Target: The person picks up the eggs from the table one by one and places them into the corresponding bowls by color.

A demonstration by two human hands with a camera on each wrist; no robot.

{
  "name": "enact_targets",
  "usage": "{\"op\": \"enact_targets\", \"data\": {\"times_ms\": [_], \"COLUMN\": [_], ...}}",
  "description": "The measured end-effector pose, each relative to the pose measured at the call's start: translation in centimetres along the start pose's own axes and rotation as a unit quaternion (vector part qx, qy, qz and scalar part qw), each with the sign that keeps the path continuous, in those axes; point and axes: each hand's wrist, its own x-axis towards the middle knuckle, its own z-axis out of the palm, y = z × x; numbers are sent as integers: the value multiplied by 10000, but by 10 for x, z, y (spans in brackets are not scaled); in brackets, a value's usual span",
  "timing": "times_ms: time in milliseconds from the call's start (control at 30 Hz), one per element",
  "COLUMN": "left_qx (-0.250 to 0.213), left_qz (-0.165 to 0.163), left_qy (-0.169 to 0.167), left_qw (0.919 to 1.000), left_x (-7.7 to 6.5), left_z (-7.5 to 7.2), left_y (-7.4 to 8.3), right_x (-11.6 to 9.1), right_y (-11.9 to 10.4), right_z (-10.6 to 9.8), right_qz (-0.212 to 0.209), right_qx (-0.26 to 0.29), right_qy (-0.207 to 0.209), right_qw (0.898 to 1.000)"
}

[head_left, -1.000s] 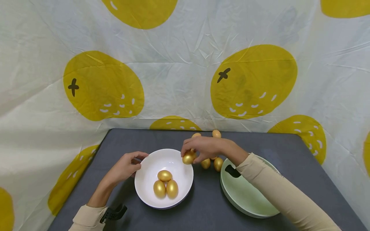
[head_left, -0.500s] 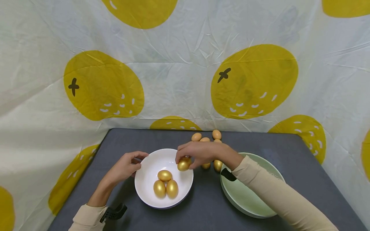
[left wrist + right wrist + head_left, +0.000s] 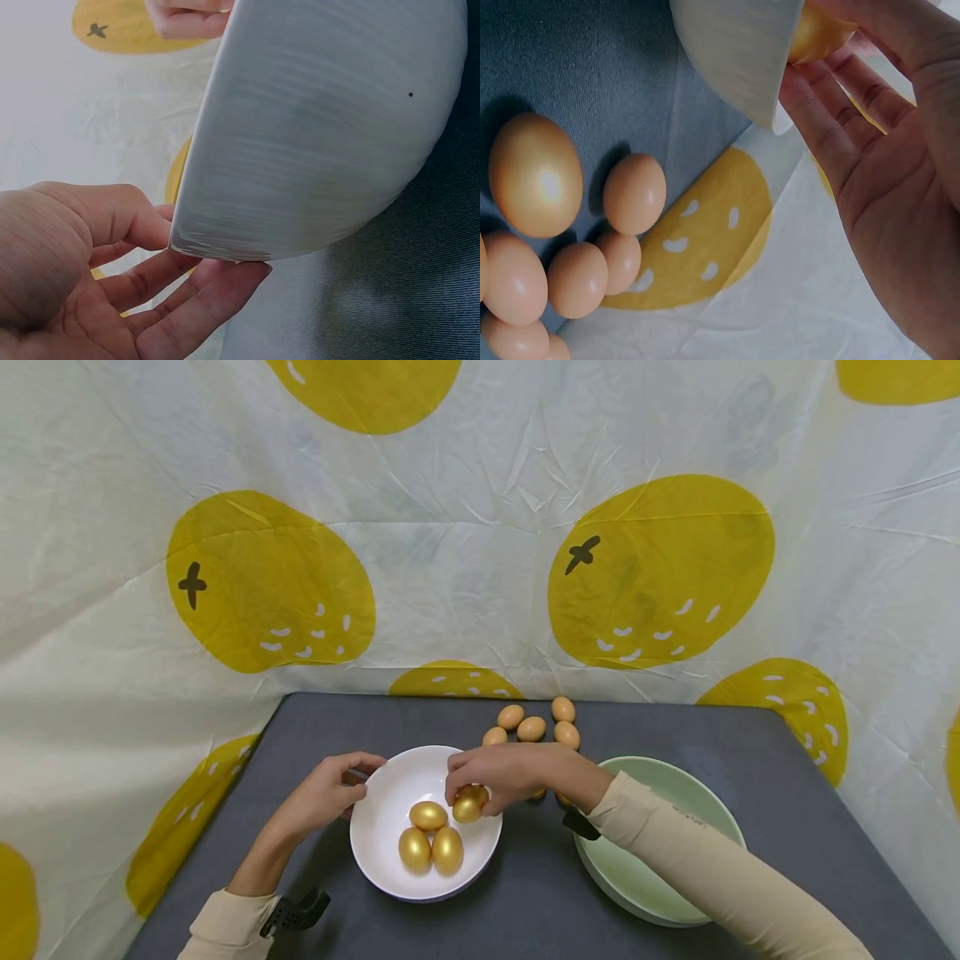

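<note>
- Held gold egg [image 3: 469,805]: located over the right part of the white bowl [image 3: 381,814], inside the rim outline and just beside the eggs lying there. In the right wrist view it is partly hidden by the bowl's wall, the rest being visible above the rim. Contact with the bowl's floor: cannot be told.
- Right hand [image 3: 504,771]: egg grasped between thumb and fingers, approached from the far right side of the bowl.
- Three gold eggs [image 3: 428,816]: grouped in a touching cluster on the bowl's floor, toward the near side.
- Left hand [image 3: 330,789]: bowl held at its left edge, thumb at the rim, fingers laid against the outer wall in the left wrist view.
- Brown eggs [image 3: 532,729]: scattered beyond the right hand, near the far edge; five are seen from the head, some partly covered.
- Other gold eggs [image 3: 537,795]: mostly hidden behind the right hand and wrist; number not determined.
- Green bowl [image 3: 637,877]: placed to the right, well apart from the white bowl, crossed over by the right sleeve [image 3: 697,852].
- Black band [image 3: 296,912]: worn at the left sleeve; a similar one is seen at the right.
- Worktop [image 3: 712,735]: covered in dark grey; a pale backdrop [image 3: 465,593], printed with yellow fruit shapes, is hung behind.
</note>
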Motion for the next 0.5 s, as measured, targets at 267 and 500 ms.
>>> {"op": "enact_targets", "data": {"times_ms": [267,500], "left_qx": [-24,3], "left_qz": [12,35], "left_qy": [8,20], "left_qw": [10000,10000], "left_x": [0,-1], "left_z": [1,1], "left_y": [-1,-1], "right_x": [8,12], "right_y": [-1,-3], "right_z": [6,9], "right_qz": [95,321], "right_qx": [-195,-550], "right_qy": [-81,-125], "right_qw": [9997,9979]}}
